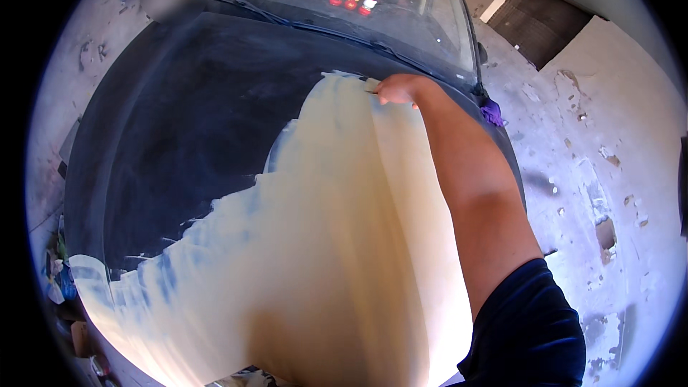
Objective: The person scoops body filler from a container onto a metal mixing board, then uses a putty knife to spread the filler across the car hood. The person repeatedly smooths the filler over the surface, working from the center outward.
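A car's dark hood [193,100] fills the middle of the head view. Streaky cream-coloured filler [308,244] covers its near and right parts, with a ragged border against the dark area. From the lower right my bare right arm reaches across the hood. My right hand [400,90] is closed at the far edge of the cream layer, close to the windshield. Its fingers pinch a small flat spreader [371,86], mostly hidden by the hand. My left hand is out of sight.
Beyond the hood are the wiper [315,27] and windshield [416,29], with red and white ornaments [351,1] behind the glass. A purple cloth [492,112] hangs at the hood's right far corner. Stained pale floor [566,172] lies to the right; small clutter [61,279] sits at left.
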A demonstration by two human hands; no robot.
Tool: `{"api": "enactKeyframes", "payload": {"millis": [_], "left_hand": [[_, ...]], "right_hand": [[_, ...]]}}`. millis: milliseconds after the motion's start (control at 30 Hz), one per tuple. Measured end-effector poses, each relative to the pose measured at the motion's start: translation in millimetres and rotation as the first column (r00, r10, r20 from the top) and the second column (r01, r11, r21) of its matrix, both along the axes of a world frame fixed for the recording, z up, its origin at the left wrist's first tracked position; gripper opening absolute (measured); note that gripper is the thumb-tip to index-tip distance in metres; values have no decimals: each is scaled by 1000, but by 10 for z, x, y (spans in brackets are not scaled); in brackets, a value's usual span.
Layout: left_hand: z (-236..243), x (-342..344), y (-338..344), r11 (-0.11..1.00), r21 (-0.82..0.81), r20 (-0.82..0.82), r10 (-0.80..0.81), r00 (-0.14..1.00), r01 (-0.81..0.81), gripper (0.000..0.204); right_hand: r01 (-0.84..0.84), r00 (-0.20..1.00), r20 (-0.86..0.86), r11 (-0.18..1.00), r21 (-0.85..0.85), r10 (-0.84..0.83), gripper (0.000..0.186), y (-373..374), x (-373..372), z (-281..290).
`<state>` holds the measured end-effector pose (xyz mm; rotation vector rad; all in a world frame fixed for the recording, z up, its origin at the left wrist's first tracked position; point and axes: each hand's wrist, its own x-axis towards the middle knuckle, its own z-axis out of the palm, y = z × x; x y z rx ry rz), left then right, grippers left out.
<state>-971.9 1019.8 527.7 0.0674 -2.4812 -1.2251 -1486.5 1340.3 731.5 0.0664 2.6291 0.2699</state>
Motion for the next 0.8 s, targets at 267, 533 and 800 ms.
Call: {"api": "enactKeyframes", "payload": {"millis": [267, 533, 800], "left_hand": [[-595, 141, 88, 708, 706, -163, 178, 970, -12, 56], [-205, 19, 171, 589, 805, -134, 70, 988, 67, 51], [-275, 6, 178, 540, 831, -210, 81, 974, 134, 50]], "right_hand": [[-136, 990, 32, 991, 17, 135, 49, -5, 360, -13], [-208, 976, 63, 978, 25, 207, 50, -125, 929, -8], [-184, 983, -2, 982, -40, 184, 47, -19, 1434, -179]]}}
